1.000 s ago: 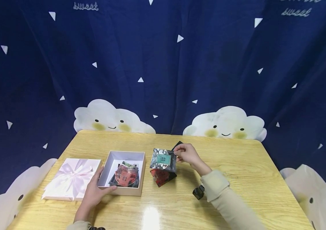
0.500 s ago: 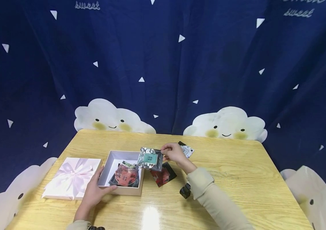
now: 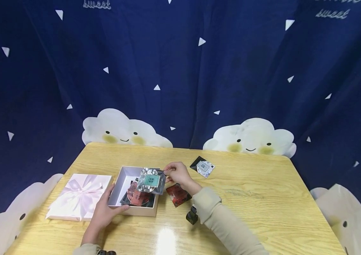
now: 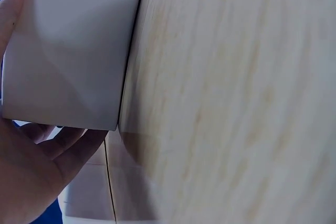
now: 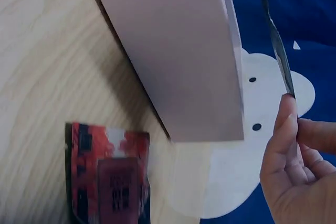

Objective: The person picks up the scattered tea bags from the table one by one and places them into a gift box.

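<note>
My right hand (image 3: 178,174) pinches the edge of a flat sachet (image 3: 150,180) with a green label, above the right part of an open gift box (image 3: 139,211). From the right wrist view, that sachet (image 5: 282,59) appears edge-on between thumb and fingers, higher than the box wall (image 5: 178,61). Inside the box lie sachets with red labels (image 3: 137,199), partly covered by the held one. My left hand (image 3: 104,210) grips the box's near left corner, the thumb on its front wall. In the left wrist view its fingers (image 4: 79,153) wrap behind the pale side wall (image 4: 68,51).
A red sachet (image 3: 178,194) lies on the wooden table (image 3: 257,198) just right of the box. Farther back is a black-and-white sachet (image 3: 203,166). Left of the box sits a pale lid (image 3: 72,198) with a ribbon bow (image 3: 83,193). A dark blue curtain (image 3: 180,71) hangs behind the table.
My right hand has carried the green-labelled sachet leftwards from above the red sachet to over the box. The black-and-white sachet is now uncovered. My left hand stays on the box.
</note>
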The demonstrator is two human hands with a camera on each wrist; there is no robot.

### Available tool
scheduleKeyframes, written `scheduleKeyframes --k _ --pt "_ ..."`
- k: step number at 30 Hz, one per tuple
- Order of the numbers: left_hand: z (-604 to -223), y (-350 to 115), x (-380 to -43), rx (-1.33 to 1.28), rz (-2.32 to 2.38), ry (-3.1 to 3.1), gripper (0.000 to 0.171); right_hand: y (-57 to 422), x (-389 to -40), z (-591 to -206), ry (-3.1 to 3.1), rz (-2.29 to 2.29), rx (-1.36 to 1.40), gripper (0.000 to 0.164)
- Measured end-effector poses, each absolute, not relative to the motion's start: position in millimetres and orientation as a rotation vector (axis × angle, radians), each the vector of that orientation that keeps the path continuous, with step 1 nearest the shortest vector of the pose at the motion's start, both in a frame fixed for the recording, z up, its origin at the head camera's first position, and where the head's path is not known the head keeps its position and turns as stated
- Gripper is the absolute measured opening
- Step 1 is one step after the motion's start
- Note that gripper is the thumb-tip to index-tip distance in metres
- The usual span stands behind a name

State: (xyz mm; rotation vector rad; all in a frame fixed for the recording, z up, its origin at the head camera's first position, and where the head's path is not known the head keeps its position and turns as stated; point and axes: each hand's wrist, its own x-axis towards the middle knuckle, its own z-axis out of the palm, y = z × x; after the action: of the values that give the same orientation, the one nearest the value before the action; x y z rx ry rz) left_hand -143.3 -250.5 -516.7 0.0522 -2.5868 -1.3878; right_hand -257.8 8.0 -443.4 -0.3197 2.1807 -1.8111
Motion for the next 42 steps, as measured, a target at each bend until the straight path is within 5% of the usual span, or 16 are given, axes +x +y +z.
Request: scheduleKeyframes --k 17,42 --pt "-518 -248 -142 0.056 -1.397 -2.58 0.098 -19 -240 -446 2.118 -1.774 -0.267 0.021" --pt "-511 -248 -143 0.029 -1.392 -2.571 0.096 80 -305 -478 2.323 -1.729 -0.178 0.035"
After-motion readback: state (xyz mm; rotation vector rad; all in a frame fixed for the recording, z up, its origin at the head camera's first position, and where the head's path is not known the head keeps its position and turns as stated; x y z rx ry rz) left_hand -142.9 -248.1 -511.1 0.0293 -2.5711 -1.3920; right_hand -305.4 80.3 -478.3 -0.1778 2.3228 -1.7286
